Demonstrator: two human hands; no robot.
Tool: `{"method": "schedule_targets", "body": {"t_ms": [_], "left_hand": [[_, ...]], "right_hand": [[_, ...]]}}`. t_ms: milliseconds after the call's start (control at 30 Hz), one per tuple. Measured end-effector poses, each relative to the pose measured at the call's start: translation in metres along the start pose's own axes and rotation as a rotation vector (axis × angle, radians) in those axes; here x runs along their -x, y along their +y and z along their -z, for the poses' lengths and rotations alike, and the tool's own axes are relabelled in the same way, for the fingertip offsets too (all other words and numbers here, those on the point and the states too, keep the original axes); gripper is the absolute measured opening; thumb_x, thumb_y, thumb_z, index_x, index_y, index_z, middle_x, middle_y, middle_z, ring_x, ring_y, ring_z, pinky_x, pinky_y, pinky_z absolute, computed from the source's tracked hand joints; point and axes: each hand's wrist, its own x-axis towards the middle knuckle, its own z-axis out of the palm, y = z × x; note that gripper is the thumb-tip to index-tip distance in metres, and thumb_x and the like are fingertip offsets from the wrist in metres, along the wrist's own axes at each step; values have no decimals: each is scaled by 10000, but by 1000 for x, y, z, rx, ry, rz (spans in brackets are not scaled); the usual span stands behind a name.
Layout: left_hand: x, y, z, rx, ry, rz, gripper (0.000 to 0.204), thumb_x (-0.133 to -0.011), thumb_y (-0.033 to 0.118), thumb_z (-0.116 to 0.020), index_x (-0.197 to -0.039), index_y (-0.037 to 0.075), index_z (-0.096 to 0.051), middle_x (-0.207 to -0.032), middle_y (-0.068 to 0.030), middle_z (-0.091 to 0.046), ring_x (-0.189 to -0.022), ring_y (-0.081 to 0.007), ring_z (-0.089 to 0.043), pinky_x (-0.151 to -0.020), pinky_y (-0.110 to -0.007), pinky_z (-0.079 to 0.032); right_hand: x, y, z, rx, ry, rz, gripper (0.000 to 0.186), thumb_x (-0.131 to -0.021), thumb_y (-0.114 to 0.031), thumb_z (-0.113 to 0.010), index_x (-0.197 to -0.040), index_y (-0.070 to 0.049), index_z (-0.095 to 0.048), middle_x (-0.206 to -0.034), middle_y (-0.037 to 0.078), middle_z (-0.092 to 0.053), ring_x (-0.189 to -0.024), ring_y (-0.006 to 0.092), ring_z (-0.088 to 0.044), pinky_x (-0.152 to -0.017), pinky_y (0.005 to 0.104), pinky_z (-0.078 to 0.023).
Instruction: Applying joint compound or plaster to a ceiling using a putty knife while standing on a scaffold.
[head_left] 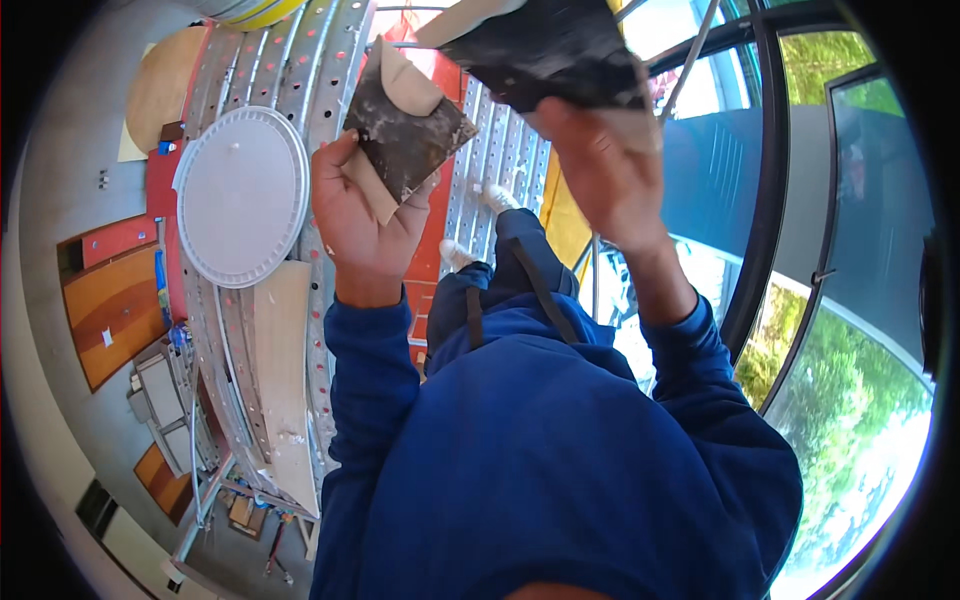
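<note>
My left hand [370, 230] is closed on a small, square dark spreader blade [400, 150], which carries a blob of cream paste [408, 82] near its upper corner. My right hand [603, 175] grips a larger dark blade [540, 55] with cream paste along its edges, raised to the upper right of the smaller one. A narrow space separates the two blades. Below them, my legs and white shoes rest on a perforated metal platform.
A white round lid [240, 195] lies on the metal scaffold planks [325, 60] at left, beside a long wooden board [282, 380]. A yellow-banded bucket [250, 12] sits at the top. Far below is a floor with panels [110, 310]. Framed glass panes [860, 200] rise at right.
</note>
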Motion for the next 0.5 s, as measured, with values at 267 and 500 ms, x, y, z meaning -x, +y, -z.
{"method": "schedule_targets", "body": {"t_ms": [267, 500], "left_hand": [[-5, -8, 15, -92, 121, 25, 321, -882, 237, -437, -1096, 19, -534, -1005, -120, -646, -875, -241, -658, -702, -386, -581], [-17, -14, 17, -18, 68, 205, 317, -885, 205, -436, -1103, 4, -548, -1034, -128, -648, -897, -248, -655, -774, -376, -556]], "right_hand": [[-11, 43, 13, 495, -377, 495, 673, -633, 153, -573, -1259, -82, -498, -1272, 160, -494, -1151, 329, -492, -911, 404, -434], [2, 83, 51, 754, -293, 418, 625, -648, 95, -584, -1215, -166, -540, -1237, 60, -491, -1128, 278, -481, -916, 400, -408]]}}
